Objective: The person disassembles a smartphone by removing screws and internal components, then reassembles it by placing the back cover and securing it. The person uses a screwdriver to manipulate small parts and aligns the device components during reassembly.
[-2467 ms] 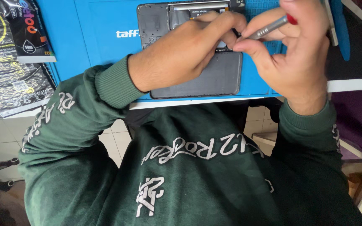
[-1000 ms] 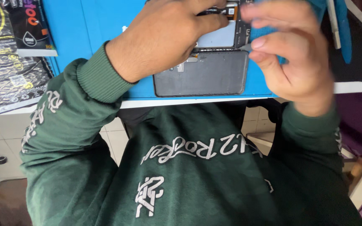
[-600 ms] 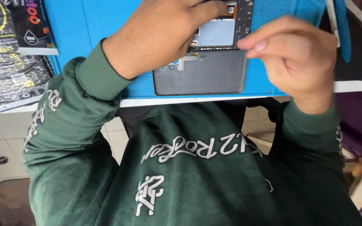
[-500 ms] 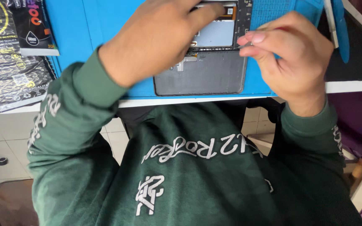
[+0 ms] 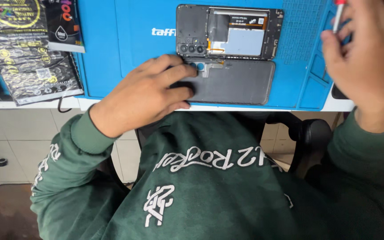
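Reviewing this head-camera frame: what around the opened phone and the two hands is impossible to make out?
- Screwdriver: tip hidden inside the right hand; handle cut by the top edge.
- Grey back cover: its left end lies under the left hand.
- Opened phone: screws and connectors too small to tell.
- Blue mat: far part cut off.

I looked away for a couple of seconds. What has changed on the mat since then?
The right hand has lifted the screwdriver off the opened phone and drawn right. The left hand has slid down onto the grey back cover. Phone, cover and blue mat stay put.
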